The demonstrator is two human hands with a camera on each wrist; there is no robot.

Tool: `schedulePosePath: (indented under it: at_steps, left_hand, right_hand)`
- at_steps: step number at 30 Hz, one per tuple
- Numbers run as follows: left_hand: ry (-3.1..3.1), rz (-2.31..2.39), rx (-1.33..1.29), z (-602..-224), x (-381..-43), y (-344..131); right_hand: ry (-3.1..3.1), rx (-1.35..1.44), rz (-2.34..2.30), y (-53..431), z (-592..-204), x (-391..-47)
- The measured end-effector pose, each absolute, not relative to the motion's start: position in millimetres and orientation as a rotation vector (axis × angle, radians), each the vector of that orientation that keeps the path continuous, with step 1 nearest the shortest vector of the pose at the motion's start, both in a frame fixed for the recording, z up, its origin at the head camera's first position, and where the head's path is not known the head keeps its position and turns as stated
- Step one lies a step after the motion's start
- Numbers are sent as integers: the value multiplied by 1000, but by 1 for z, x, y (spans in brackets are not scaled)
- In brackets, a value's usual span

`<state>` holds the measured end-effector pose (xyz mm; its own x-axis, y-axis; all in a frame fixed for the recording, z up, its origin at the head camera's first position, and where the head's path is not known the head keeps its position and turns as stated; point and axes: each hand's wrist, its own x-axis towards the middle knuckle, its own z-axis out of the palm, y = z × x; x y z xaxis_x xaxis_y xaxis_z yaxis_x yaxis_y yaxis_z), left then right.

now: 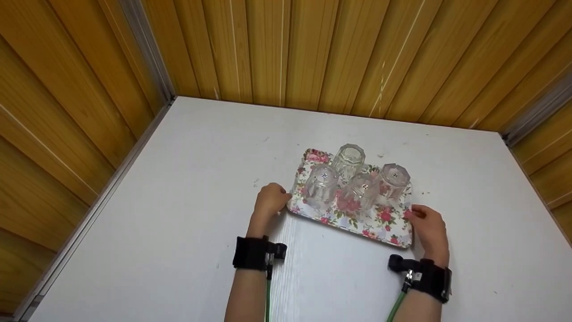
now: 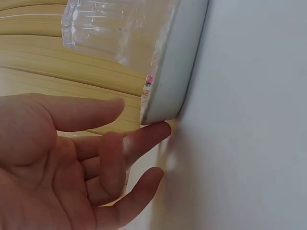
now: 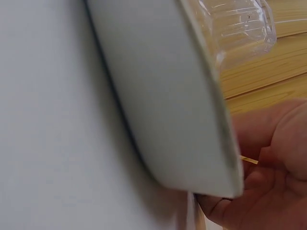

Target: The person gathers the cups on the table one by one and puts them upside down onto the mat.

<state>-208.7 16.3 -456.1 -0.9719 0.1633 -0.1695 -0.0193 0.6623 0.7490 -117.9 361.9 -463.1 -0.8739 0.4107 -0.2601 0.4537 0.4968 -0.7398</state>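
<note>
A flowered tray [image 1: 384,228] lies on the white table, turned a little at an angle. Several clear faceted glasses [image 1: 395,179] stand upside down on it. At its left end is my left hand [image 1: 270,199]; in the left wrist view one fingertip [image 2: 160,130] touches the lower edge of the tray's pale side [image 2: 175,72], while the thumb is apart from it. My right hand [image 1: 431,226] grips the opposite end, its thumb at the rim. From the right wrist view, the tray wall [image 3: 158,96] hides part of that hand's fingers.
Wood-patterned panels [image 1: 304,53] rise behind the white table [image 1: 178,201] and along both sides. Metal strips [image 1: 147,49] line the corners. Black wrist bands [image 1: 250,253] with cameras and green cables sit on both forearms. Small specks lie around the tray.
</note>
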Motion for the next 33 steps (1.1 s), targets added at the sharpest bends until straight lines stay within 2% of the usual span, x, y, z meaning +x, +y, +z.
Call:
schedulePosePath:
  at_steps: [17, 33]
  left_hand:
    - [2678, 1103, 162, -457, -208, 24]
    - [2688, 1077, 191, -459, -213, 23]
  right_hand:
    - [2711, 577, -1421, 375, -472, -114]
    - [2672, 618, -1531, 373, -475, -106]
